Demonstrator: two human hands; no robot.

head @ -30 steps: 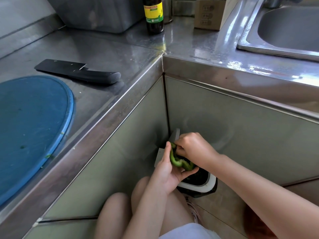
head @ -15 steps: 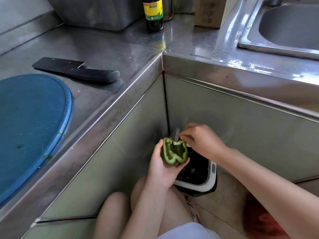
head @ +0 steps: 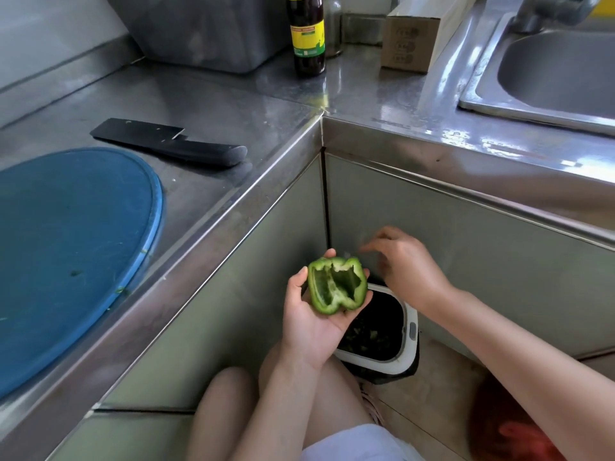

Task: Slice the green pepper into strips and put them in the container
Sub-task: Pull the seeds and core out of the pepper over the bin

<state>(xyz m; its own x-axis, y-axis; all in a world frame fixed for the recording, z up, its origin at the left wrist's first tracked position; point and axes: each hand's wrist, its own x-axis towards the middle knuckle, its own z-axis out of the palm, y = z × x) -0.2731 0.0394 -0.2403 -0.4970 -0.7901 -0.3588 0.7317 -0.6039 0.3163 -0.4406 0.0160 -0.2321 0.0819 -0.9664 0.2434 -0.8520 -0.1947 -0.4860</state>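
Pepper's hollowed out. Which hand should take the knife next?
Right. The right hand is empty over the bin; the left hand cradles the green pepper. The knife lies on the counter, handle toward the corner.

Steel worktop (head: pixel 216 94) turning a corner, sink (head: pixel 559 68) at right, pale green cabinet doors (head: pixel 482 267) below, tan floor (head: pixel 442 387), daylight glare.

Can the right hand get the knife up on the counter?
Probably yes, with a stretch. The right hand holds nothing, low over the bin. The knife lies uncovered on the counter, handle toward the edge; the left hand with the pepper sits between.
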